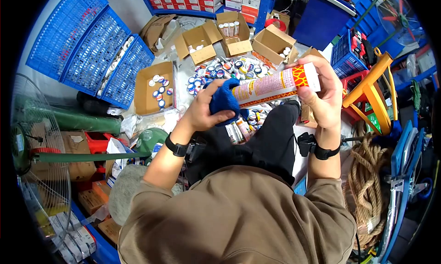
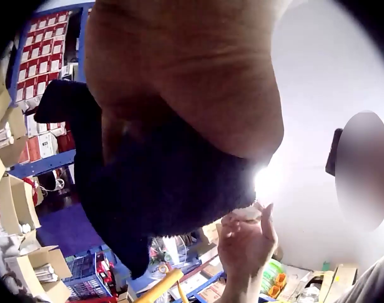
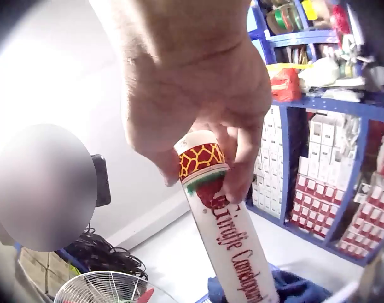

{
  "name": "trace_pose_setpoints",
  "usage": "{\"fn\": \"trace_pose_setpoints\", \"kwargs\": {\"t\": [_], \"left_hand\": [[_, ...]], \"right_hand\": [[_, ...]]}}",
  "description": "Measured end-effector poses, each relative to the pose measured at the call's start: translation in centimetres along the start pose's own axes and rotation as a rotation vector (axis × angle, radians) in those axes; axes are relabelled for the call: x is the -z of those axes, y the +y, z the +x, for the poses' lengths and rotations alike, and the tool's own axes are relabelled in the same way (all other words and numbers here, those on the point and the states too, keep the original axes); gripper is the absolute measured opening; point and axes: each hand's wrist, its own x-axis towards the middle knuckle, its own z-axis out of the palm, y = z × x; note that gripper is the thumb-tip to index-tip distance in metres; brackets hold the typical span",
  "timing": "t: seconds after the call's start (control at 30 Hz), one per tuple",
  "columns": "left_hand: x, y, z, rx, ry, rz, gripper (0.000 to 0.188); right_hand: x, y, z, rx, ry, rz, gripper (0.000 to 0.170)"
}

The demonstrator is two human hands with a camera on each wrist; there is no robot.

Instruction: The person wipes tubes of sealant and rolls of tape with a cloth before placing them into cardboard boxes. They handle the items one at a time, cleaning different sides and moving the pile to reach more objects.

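A long white printed tube (image 1: 266,88) with a red and yellow giraffe-pattern band lies across between my hands in the head view. My right hand (image 1: 327,96) grips its banded end, thumb on the near side. Around the opposite end is a blue cloth (image 1: 223,101), gripped by my left hand (image 1: 200,108); the cloth hides that end. In the right wrist view, lettering runs along the tube (image 3: 228,243) below my fingers, and the cloth (image 3: 299,289) shows at the bottom. Dark folds of cloth (image 2: 160,183) hang under my left hand (image 2: 186,82) in the left wrist view.
Round printed caps (image 1: 220,73) and more tubes lie in a pile on the floor ahead. Open cardboard boxes (image 1: 154,91) stand around it, one holding caps, another upright tubes. Blue crates (image 1: 94,48) lean at left; a yellow stool frame (image 1: 376,87) and coiled rope (image 1: 367,186) are at right.
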Motion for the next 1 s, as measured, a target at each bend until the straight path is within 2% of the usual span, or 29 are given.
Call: {"fn": "trace_pose_setpoints", "kwargs": {"t": [0.07, 0.1, 0.13, 0.2, 0.23, 0.27, 0.33, 0.37, 0.4, 0.47, 0.53, 0.57, 0.6, 0.67, 0.8, 0.87, 0.93, 1.0], "left_hand": [[0.0, -1.4, -0.4, 0.041, 0.021, -0.195, 0.068], [-0.3, -1.0, -0.8, 0.143, 0.041, -0.393, 0.070], [-0.5, -1.3, -1.3, 0.164, 0.079, -0.425, 0.069], [-1.7, -2.9, -1.9, 0.109, 0.290, -0.574, 0.066], [-1.4, -3.2, -1.7, 0.134, 0.289, -0.545, 0.081], [-1.5, -4.8, -1.3, 0.045, 0.410, -0.327, 0.076], [-1.4, -1.9, 0.6, 0.165, 0.651, -1.101, 0.072], [-0.7, 0.0, 2.0, 0.128, 0.683, -1.167, 0.069], [0.0, 0.4, 3.1, 0.015, 0.673, -1.049, 0.070], [2.0, -1.1, 2.9, 0.027, 0.488, -1.173, 0.068], [1.3, 1.4, 4.5, 0.131, 0.708, -1.086, 0.071], [1.4, 1.8, 4.3, 0.166, 0.630, -1.157, 0.072], [1.5, 2.0, 4.5, 0.162, 0.594, -1.092, 0.072], [0.6, 3.0, 4.5, 0.189, 0.645, -1.134, 0.071], [-0.9, 2.7, 3.7, 0.225, 0.625, -1.162, 0.070], [-1.4, 1.6, 2.1, 0.249, 0.405, -1.138, 0.068], [-2.6, 1.3, 0.8, 0.221, 0.375, -1.287, 0.062], [-3.3, 1.7, 0.0, 0.200, 0.171, -1.366, 0.064]], "right_hand": [[0.4, 0.1, 0.0, 0.082, -0.004, -0.009, 0.050], [0.4, 0.2, -0.1, 0.085, 0.000, -0.014, 0.050], [0.1, 0.4, -0.2, 0.034, 0.079, 0.072, 0.046], [-0.8, 1.3, -0.4, -0.107, 0.241, 0.210, 0.038], [-1.4, 2.2, -0.6, -0.208, 0.287, 0.304, 0.036], [-2.2, 2.7, -0.8, -0.312, 0.331, 0.398, 0.035], [-4.2, 2.9, -1.1, -0.409, 0.213, 0.526, 0.031], [-4.7, 3.8, -1.5, -0.481, 0.160, 0.560, 0.030], [-5.2, 4.6, -2.1, -0.556, 0.106, 0.597, 0.029], [-6.4, 3.7, -2.3, -0.760, -0.037, 0.596, 0.030], [-7.1, 3.7, -2.5, -0.753, -0.269, 0.681, 0.040], [-7.7, 3.8, -2.8, -0.685, -0.288, 0.701, 0.051], [-8.1, 4.6, -3.2, -0.647, -0.283, 0.768, 0.055], [-9.1, 5.6, -3.7, -0.580, -0.291, 0.906, 0.055], [-10.2, 5.0, -3.6, -0.595, -0.287, 0.988, 0.057], [-10.7, 4.7, -3.3, -0.547, -0.203, 0.988, 0.061], [-10.2, 5.0, -3.3, -0.533, -0.274, 1.041, 0.056], [-10.1, 4.9, -3.5, -0.533, -0.178, 0.761, 0.054]]}}
